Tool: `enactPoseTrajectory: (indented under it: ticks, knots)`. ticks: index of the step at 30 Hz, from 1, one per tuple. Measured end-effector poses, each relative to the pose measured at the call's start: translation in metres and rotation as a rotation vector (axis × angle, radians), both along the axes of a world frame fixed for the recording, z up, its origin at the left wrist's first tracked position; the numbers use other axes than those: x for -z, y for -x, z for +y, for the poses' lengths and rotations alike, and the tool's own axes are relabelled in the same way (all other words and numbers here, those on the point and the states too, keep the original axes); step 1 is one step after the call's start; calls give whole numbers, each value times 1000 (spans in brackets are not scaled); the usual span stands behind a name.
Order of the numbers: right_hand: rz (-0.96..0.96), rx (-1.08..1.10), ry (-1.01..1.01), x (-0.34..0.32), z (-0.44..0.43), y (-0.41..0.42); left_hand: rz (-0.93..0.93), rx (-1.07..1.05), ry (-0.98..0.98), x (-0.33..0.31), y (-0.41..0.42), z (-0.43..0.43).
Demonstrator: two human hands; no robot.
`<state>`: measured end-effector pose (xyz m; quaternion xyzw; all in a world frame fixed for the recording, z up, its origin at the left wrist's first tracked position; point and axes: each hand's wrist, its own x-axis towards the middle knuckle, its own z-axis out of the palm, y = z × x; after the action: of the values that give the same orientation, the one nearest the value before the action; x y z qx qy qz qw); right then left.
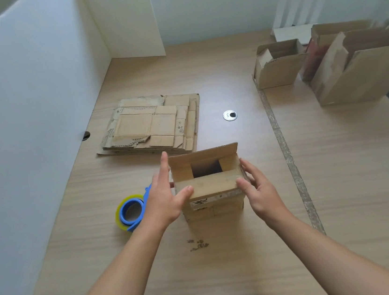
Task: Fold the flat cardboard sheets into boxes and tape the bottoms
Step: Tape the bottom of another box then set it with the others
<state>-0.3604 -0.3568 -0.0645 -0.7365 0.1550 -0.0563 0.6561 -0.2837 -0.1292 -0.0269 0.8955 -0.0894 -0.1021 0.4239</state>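
Note:
A small cardboard box [214,203] stands on the wooden table [229,278] in front of me. Its two short flaps and near long flap are folded in, while the far long flap still stands up, leaving a dark gap in the middle. My left hand [164,200] grips the box's left side, thumb pressing on the near flap. My right hand [259,188] grips the right side in the same way. A stack of flat cardboard sheets [154,125] lies behind the box. A blue tape dispenser with a yellowish roll [130,211] sits just left of my left hand.
Several folded-up boxes [335,64] stand open at the back right. A strip of worn tape [288,158] runs along the table seam to the right. A round metal cable grommet [230,115] is set in the table. White partition walls [35,93] close off the left and back.

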Motion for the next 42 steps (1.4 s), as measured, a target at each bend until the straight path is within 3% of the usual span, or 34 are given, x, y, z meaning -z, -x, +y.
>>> enactPoseTrajectory:
  ticks: [11, 17, 20, 25, 28, 30, 37, 40, 42]
  knots:
    - [97, 25, 49, 7, 0, -21, -144, -2, -64, 15, -11, 0]
    - [187, 55, -90, 13, 14, -2, 23, -12, -137, 39, 8, 10]
    - [180, 40, 65, 7, 11, -3, 34, 8, -146, 45, 15, 15]
    - [200, -184, 672, 17, 3, 2, -31, 6, -153, 52, 24, 12]
    - [33, -254, 1067, 15, 12, -5, -35, 0, -137, 53, 22, 12]
    - [-75, -371, 1181, 13, 30, -10, -41, -1, -132, 55, 22, 14]
    - [50, -445, 1037, 25, 44, -13, 39, -32, -2, 54, 14, 14]
    - [45, -430, 994, 23, 40, -14, -98, -32, -48, 54, 8, 34]
    - [64, -436, 993, 21, 44, -15, -253, -50, -236, 55, 2, 54]
